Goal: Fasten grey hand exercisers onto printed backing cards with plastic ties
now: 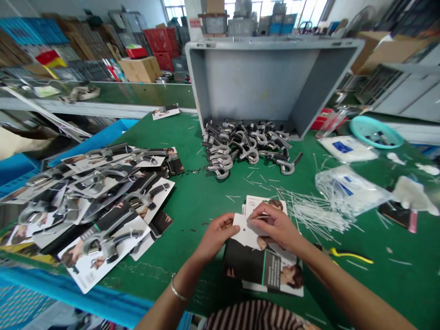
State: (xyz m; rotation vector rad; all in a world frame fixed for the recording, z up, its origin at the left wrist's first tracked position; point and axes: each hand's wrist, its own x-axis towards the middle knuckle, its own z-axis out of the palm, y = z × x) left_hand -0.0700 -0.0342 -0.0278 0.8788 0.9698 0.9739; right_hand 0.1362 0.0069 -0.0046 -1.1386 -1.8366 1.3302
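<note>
My left hand [220,233] pinches the left edge of a white printed card [244,233] with a small hole in it. Over the card's upper right part is my right hand [275,225], its thumb and fingers pressed together; whatever they hold is too small to make out. Beneath lie more cards, one showing a black panel [245,266] with a green stripe. To the right spreads a heap of thin white ties [316,213]. Grey and black handled tools [240,142] are piled at the mouth of a grey crate.
Cards with tools attached [103,238] are heaped at the left. Behind the tool pile, the grey crate [261,82] lies on its side. Plastic bags [352,185], a turquoise basin [376,130] and yellow-handled pliers [352,255] are on the right.
</note>
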